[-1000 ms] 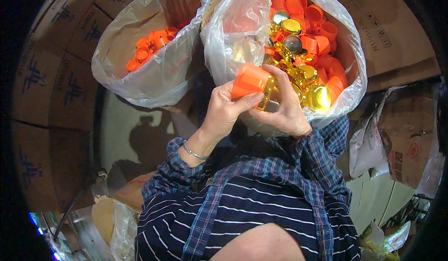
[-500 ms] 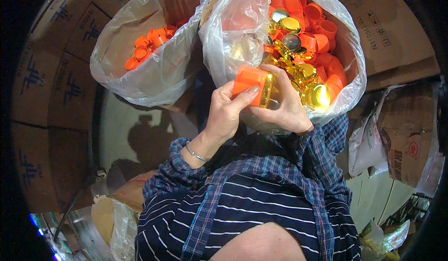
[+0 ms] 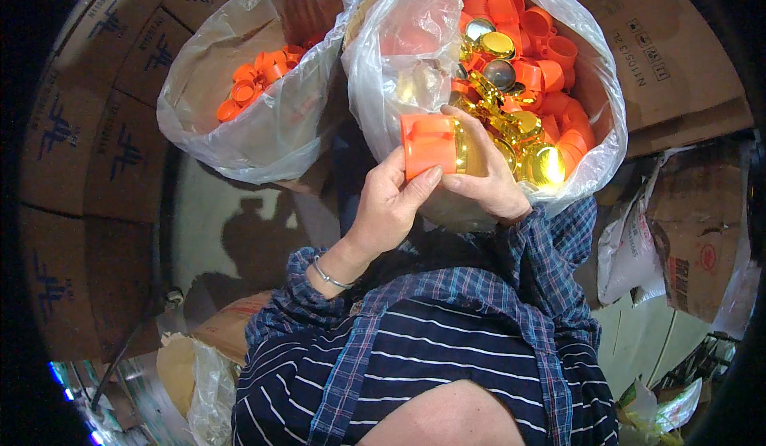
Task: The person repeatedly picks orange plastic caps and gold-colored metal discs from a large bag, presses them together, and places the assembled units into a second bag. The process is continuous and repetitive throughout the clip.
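Note:
Between both hands, over the near rim of the right-hand bag, is an orange plastic cap (image 3: 429,144) lying on its side. My left hand (image 3: 389,199) is closed on its lower left part, thumb along the bottom edge. A shiny gold ring (image 3: 464,149) sits against the cap's right end, and my right hand (image 3: 493,176) is closed round it, fingers partly hidden behind. Orange caps (image 3: 550,71) and several gold rings (image 3: 542,165) fill the large plastic-lined bag (image 3: 613,127) just beyond my hands.
Left of it stands a second plastic-lined bag (image 3: 239,159) with fewer orange caps (image 3: 259,79) inside. Cardboard boxes (image 3: 96,159) are stacked at the left, and more cardboard (image 3: 662,55) is at the right. A white sack (image 3: 626,254) hangs beside a box (image 3: 692,230).
The orange cap has turned more level and squarer to view. My right fingers have shifted round the gold ring, and my left thumb has slid lower on the cap.

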